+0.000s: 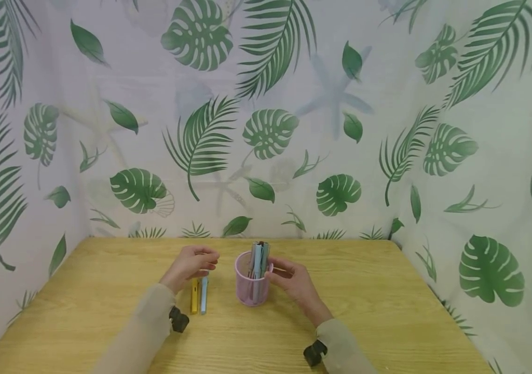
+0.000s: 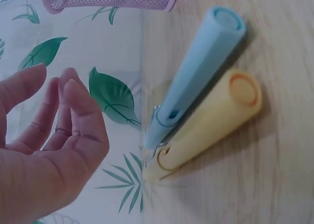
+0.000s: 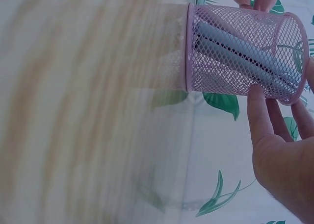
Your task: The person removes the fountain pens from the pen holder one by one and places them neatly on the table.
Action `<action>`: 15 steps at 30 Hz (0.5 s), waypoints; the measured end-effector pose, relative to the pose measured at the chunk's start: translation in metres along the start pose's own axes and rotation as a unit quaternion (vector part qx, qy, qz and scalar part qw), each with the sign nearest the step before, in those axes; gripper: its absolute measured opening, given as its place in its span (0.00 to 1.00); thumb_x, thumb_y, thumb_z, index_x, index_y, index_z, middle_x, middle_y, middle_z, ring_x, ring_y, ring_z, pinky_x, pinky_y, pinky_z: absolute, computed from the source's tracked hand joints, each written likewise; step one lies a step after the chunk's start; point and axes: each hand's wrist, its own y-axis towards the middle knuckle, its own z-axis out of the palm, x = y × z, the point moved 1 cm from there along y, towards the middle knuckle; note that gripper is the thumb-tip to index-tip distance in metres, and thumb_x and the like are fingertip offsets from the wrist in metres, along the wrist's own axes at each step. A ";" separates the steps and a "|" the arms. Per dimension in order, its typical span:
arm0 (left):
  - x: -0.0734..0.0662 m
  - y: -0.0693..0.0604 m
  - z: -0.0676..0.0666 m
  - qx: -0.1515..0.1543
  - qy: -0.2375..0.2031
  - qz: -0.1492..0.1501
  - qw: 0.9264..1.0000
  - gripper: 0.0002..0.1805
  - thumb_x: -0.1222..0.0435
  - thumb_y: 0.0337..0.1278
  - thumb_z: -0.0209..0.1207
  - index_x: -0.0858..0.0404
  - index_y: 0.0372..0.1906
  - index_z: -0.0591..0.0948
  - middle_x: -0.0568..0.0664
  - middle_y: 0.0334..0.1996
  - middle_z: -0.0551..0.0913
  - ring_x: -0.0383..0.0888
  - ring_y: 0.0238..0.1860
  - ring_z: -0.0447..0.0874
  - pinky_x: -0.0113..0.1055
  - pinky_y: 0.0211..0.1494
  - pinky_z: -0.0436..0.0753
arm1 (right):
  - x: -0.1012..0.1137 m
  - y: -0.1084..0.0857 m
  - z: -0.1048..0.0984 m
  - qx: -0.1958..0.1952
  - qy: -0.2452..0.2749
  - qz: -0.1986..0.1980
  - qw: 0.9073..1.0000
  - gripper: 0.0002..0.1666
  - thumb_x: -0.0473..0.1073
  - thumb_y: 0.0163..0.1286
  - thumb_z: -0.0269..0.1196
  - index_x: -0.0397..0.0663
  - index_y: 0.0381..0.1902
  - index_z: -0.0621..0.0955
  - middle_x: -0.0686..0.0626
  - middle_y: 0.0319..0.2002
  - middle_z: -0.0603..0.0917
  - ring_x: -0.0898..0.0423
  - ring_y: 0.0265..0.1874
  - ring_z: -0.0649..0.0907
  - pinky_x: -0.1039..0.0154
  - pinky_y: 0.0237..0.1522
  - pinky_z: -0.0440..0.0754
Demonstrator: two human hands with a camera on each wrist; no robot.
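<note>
A pink mesh pen holder stands upright on the table with several pens in it, light blue and grey-green ones among them. My right hand holds the holder near its rim from the right, thumb and fingers against the mesh. To the left, my left hand hovers with loosely bent fingers and nothing between them. Below it, a yellow pen and a light blue pen lie side by side on the table. The left wrist view shows the blue pen and yellow pen up close.
The wooden table reaches back to a wall covering printed with green leaves. More of this covering rises on the left and right sides. Each sleeve has a small black device at the wrist.
</note>
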 end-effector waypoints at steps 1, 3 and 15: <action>0.000 0.000 0.001 0.005 -0.005 0.004 1.000 0.16 0.63 0.65 0.61 0.69 0.51 0.80 0.54 0.41 0.85 0.41 0.37 0.84 0.34 0.42 0.85 | 0.000 0.000 0.000 -0.001 -0.001 0.000 1.000 0.27 0.38 0.63 0.69 0.42 0.61 0.79 0.41 0.61 0.80 0.43 0.58 0.81 0.52 0.59 0.80; -0.001 0.002 0.003 0.015 -0.023 0.012 1.000 0.16 0.63 0.65 0.61 0.70 0.52 0.79 0.54 0.42 0.85 0.42 0.38 0.84 0.37 0.47 0.85 | 0.001 0.000 0.000 -0.002 -0.002 0.001 1.000 0.27 0.39 0.63 0.69 0.42 0.61 0.79 0.41 0.61 0.80 0.44 0.58 0.81 0.52 0.59 0.80; -0.013 0.006 0.024 0.024 -0.081 0.087 0.993 0.18 0.65 0.62 0.63 0.71 0.53 0.80 0.53 0.43 0.85 0.41 0.41 0.83 0.39 0.51 0.83 | 0.002 0.001 0.001 -0.005 -0.002 0.006 1.000 0.26 0.38 0.64 0.68 0.42 0.60 0.79 0.40 0.61 0.80 0.43 0.58 0.81 0.54 0.58 0.80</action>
